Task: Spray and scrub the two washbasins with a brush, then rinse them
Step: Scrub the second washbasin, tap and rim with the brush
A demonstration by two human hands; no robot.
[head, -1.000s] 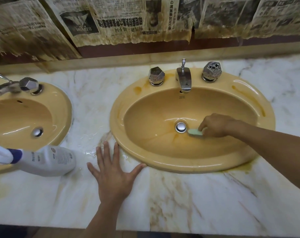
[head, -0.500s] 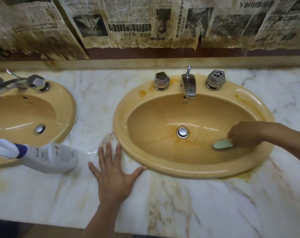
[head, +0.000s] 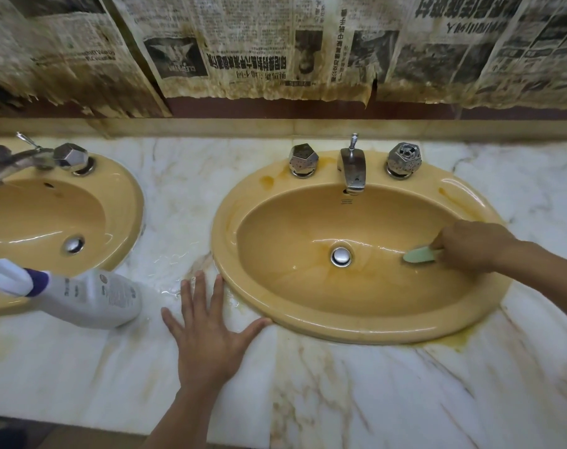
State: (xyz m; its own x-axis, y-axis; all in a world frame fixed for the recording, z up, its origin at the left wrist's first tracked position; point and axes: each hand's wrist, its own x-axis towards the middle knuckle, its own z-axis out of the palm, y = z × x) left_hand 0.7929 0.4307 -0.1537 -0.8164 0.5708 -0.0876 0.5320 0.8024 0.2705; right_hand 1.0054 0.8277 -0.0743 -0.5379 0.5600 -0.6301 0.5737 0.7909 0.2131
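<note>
Head view shows the right hand curled round the pale green brush, bristles on the right wall of the right washbasin, left hand flat on the counter beside its rim; firm overlapping strokes toward the drain should lift stains best.
</note>
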